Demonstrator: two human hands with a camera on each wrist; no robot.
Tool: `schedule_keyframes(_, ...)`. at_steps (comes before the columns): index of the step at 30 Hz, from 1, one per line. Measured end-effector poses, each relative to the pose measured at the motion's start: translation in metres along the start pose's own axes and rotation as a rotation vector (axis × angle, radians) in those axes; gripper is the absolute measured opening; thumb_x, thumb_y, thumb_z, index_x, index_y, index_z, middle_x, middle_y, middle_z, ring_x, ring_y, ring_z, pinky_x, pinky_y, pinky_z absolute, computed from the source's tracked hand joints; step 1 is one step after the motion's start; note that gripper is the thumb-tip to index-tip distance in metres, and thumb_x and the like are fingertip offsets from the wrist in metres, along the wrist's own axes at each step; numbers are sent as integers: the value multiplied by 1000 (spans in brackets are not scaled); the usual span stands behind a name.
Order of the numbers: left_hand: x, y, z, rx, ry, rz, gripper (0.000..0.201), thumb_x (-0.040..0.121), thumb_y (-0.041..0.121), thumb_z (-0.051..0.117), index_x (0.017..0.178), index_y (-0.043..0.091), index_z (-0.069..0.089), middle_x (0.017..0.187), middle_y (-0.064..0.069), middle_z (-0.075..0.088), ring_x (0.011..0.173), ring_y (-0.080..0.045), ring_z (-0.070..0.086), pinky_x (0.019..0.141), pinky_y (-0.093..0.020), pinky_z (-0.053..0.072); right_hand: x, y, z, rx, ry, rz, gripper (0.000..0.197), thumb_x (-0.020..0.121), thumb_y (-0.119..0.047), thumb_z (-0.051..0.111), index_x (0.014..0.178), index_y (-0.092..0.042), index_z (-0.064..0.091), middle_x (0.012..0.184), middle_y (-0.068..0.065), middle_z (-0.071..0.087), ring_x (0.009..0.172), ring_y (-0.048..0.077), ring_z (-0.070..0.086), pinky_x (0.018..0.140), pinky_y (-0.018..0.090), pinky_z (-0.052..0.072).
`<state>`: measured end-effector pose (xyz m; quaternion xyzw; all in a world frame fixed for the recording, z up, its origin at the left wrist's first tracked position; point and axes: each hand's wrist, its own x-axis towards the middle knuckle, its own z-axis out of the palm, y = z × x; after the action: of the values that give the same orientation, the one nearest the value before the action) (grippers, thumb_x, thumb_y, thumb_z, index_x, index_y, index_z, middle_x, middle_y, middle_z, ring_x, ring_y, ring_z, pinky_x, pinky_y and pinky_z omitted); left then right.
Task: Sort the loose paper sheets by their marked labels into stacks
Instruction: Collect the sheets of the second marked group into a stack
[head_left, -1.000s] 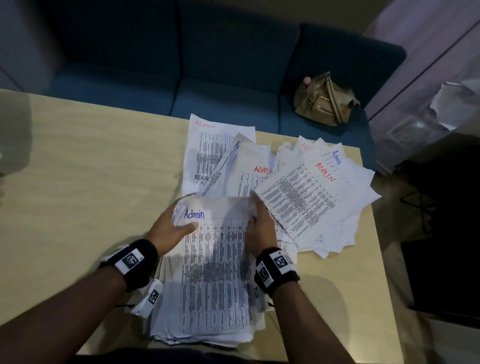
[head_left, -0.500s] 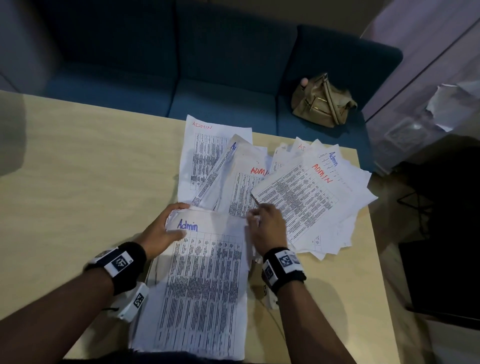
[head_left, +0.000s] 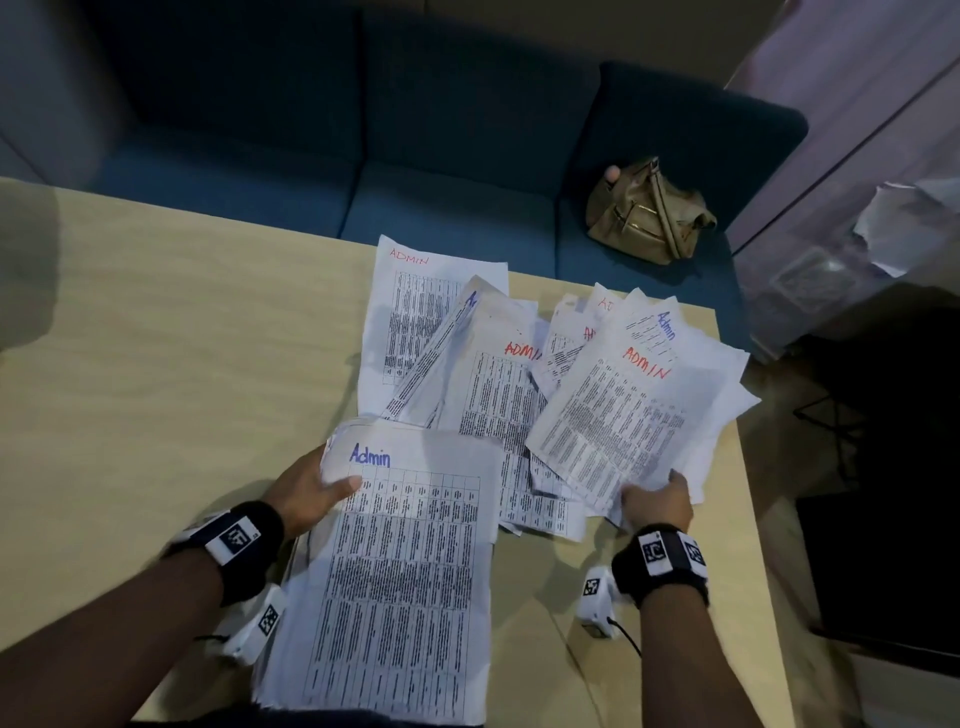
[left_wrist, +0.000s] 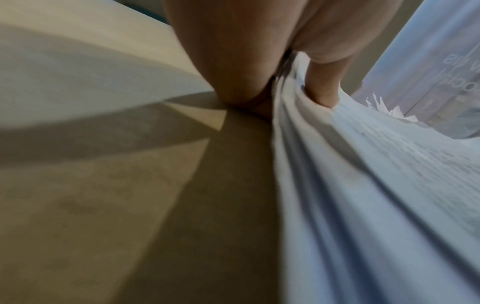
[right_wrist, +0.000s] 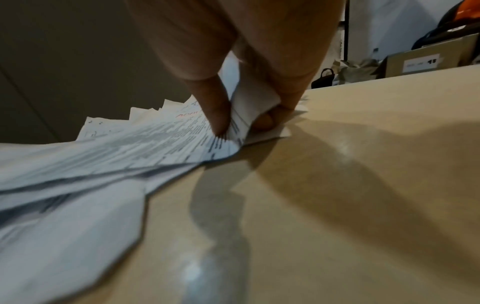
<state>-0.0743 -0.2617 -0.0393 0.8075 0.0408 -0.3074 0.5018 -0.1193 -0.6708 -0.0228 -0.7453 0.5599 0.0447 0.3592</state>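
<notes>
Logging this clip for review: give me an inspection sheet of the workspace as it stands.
Surface: light wooden table.
Job's things: blue-labelled Admin stack nearest; loose sheets fanned beyond, red and blue labels mixed.
Clutter: nothing seen.
Hands: left hand grips the stack's top-left corner; right hand pinches the loose sheets' near edge.
Cables: thin black lead at the right wrist.
Surroundings: blue sofa with tan handbag.

An office lounge or waiting room: a dark blue sofa (head_left: 322, 171) behind a pale wood worktop (head_left: 156, 332) strewn with printed sheets (head_left: 613, 415) marked "Admin", a tan handbag (head_left: 649, 213), and a labelled cardboard box (right_wrist: 426, 59).
</notes>
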Motion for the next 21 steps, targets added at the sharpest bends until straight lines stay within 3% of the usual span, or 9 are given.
schedule_keyframes(1,1,-1,0,-2,0,-1,37,89,26,66,124,29,55,113,6,69,105,-17,64,93,-37,47,-1,4,-4,-36,21,-25,65,86,-16,66,143,-7,35,138,24,47,118,40,53,97,42,46)
schedule_keyframes(3,1,-3,0,8,-2,-5,37,89,27,66,125,29,56,112,7,69,105,-16,64,95,-40,47,-3,10,-10,-43,47,-59,50,88,-23,63,130,1,51,125,26,57,104,39,56,87,39,47)
schedule_keyframes(5,3,-5,0,29,1,-18,36,90,28,65,125,28,56,114,5,69,105,-18,64,97,-44,47,-2,12,-14,7,56,-82,43,88,-25,63,116,8,59,111,29,63,90,37,57,77,36,47)
schedule_keyframes(6,3,-4,0,34,6,-28,36,90,27,64,125,27,56,114,3,69,104,-19,64,97,-45,47,-1,10,-17,24,62,-82,44,88,-26,64,114,9,59,110,30,63,92,39,59,77,36,46)
schedule_keyframes(10,3,-2,1,50,6,-26,35,90,24,64,124,25,57,113,2,70,103,-19,65,96,-44,47,6,-8,-14,-43,74,-72,46,83,-24,66,119,5,57,120,26,58,106,41,58,88,38,49)
schedule_keyframes(14,2,0,1,35,-1,-15,39,89,26,65,127,22,56,114,1,69,104,-18,64,95,-40,47,14,-29,0,-68,123,-21,81,73,-24,79,136,-3,33,140,26,34,126,43,39,104,47,37)
schedule_keyframes(17,2,0,0,52,-19,2,40,90,27,64,128,24,55,115,2,69,105,-18,64,91,-36,46,16,-43,8,-84,96,-5,98,71,-20,82,142,-2,18,143,25,30,131,41,33,107,48,34)
schedule_keyframes(21,3,-4,-1,43,-6,-27,37,85,34,65,121,29,58,111,5,70,103,-19,65,94,-42,48,22,-48,15,-127,70,-9,86,77,-8,74,143,-1,19,144,24,31,130,42,36,102,46,38)
